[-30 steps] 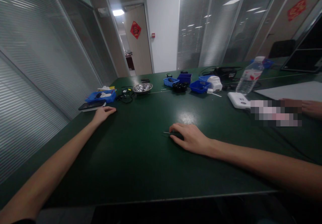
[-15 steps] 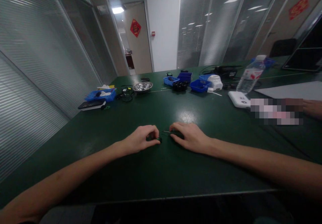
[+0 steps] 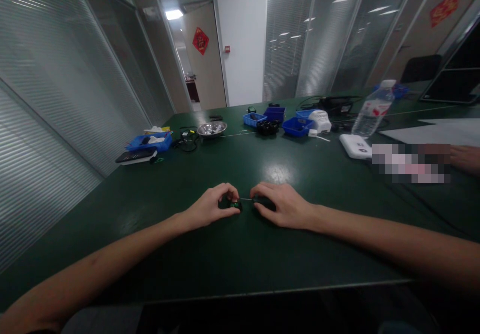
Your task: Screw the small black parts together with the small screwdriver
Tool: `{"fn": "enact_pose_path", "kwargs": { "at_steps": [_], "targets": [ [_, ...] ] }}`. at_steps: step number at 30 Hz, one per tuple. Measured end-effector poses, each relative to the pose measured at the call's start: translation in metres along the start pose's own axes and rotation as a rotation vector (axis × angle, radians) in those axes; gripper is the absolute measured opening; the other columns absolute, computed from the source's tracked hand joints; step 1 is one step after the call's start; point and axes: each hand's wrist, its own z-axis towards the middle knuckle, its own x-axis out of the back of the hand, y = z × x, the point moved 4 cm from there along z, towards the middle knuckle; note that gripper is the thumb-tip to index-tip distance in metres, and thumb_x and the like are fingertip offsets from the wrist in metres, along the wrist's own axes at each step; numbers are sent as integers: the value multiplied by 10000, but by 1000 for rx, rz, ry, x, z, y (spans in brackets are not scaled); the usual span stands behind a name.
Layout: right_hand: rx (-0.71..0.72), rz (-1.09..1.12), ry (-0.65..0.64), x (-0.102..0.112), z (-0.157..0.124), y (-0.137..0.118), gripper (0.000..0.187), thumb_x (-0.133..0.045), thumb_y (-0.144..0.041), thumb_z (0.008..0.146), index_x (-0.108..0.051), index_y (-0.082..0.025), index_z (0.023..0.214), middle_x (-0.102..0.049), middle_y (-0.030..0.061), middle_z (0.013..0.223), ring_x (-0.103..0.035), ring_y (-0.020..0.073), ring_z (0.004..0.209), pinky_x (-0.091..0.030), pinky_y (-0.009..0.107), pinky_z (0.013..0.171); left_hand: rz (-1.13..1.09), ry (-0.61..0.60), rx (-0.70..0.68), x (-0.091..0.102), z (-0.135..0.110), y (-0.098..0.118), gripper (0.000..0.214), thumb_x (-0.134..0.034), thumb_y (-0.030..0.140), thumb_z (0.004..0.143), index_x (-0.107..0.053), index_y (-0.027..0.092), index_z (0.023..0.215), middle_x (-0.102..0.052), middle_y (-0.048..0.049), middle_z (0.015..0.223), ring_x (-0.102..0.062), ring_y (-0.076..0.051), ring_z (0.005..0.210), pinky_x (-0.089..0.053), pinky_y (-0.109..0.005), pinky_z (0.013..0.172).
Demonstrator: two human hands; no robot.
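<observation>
Two hands face each other, in from the middle of the table's near edge (image 3: 277, 292): the left hand (image 3: 208, 208) pinches a small green-and-black piece (image 3: 236, 205), the right hand (image 3: 288, 205) wraps a black-handled tool (image 3: 264, 203). From here I can't tell whether its thin shaft (image 3: 246, 199) touches the piece; a loose left pinch could let it skid into that hand.

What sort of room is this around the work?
Probably an office or meeting room: there's a big green table, glass walls with slatted blinds, and a pale door.
</observation>
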Motion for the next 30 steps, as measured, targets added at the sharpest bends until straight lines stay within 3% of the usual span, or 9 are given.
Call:
{"fn": "enact_pose_path", "kwargs": {
  "at_steps": [4,9,20,30],
  "targets": [
    [-6,15,-25,3,0,-4,227,-558,-307,994,-583,-196,1190,-681,57,1056,-612,152,742,-438,295,676,43,65,36,5,2,-4,379,-789,406,874,-638,211,1162,-649,-41,1046,-606,-202,950,-456,-319,814],
    [-2,1,-41,2,0,-5,224,-564,-308,993,-581,-203,1189,-681,57,1080,-607,151,741,-428,296,676,112,34,-2,5,3,-3,286,-735,456,913,-693,188,1006,-652,-64,1038,-583,-229,991,-461,-347,844],
    [33,-2,-66,1,1,-6,208,-561,-302,1001,-579,-201,1182,-678,51,1074,-598,145,737,-394,282,652,179,-2,-110,0,2,6,215,-683,376,966,-674,185,1064,-645,-69,1033,-578,-218,985,-462,-337,857],
    [33,-2,-51,1,0,-4,236,-572,-303,994,-580,-204,1208,-676,57,1091,-607,148,744,-412,289,665,198,10,-20,2,-1,7,151,-602,295,972,-645,191,1074,-623,-73,1060,-565,-218,964,-483,-351,844]
  ]
}}
